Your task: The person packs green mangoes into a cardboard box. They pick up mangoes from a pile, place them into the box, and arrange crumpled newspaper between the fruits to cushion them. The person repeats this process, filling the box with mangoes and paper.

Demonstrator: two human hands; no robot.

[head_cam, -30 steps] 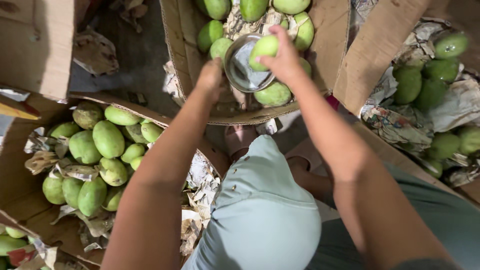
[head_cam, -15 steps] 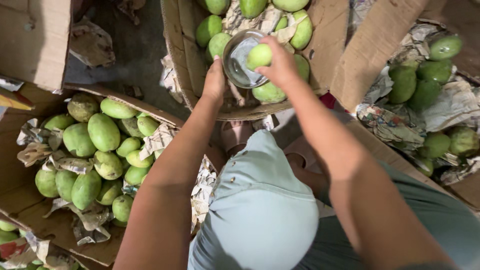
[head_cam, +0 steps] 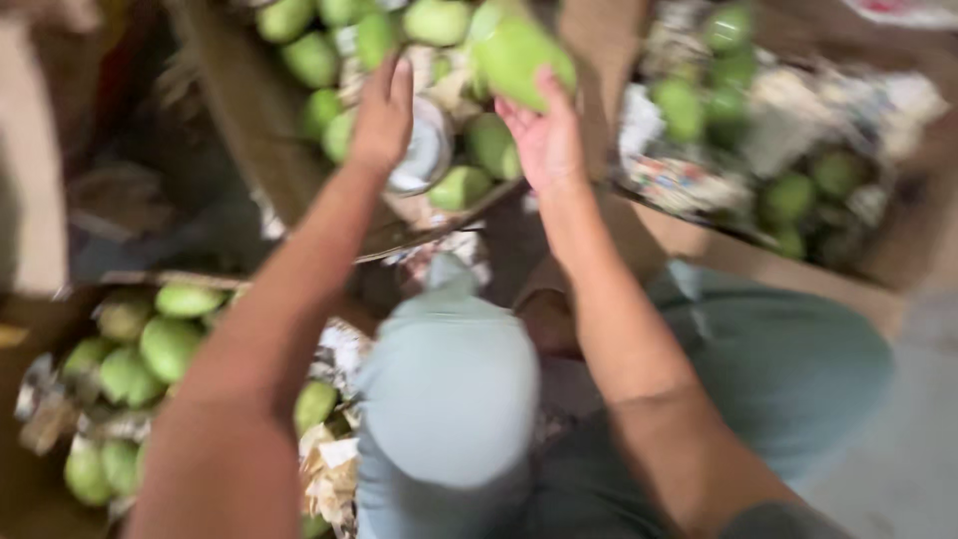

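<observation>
Three brown cardboard boxes lined with crumpled paper hold green oval mangoes. The middle cardboard box [head_cam: 239,130], at the top of the view, carries about nine mangoes that can be made out through the blur, packed against its far wall, and a round shiny metal bowl [head_cam: 424,160] sits among them near the box's front edge. The left cardboard box [head_cam: 30,489], by the lower left corner of the view, holds roughly nine mangoes in a heap; its front edge is hidden behind the left forearm. The right cardboard box [head_cam: 878,269] shows about seven mangoes, too smeared to count with certainty.

The right hand [head_cam: 547,140] is raised over the middle box, palm up, its grip closed around one large green mango [head_cam: 524,55] from beneath. That mango's long axis runs slantwise, the upper end toward the top left of the view and the lower end toward the right, above the box's right-hand wall. The left hand [head_cam: 381,118] lies flat with its fingers stretched out, its grip open, resting against the left rim of the metal bowl. A pale blue-grey clothed knee [head_cam: 449,389] rises between the two forearms.
</observation>
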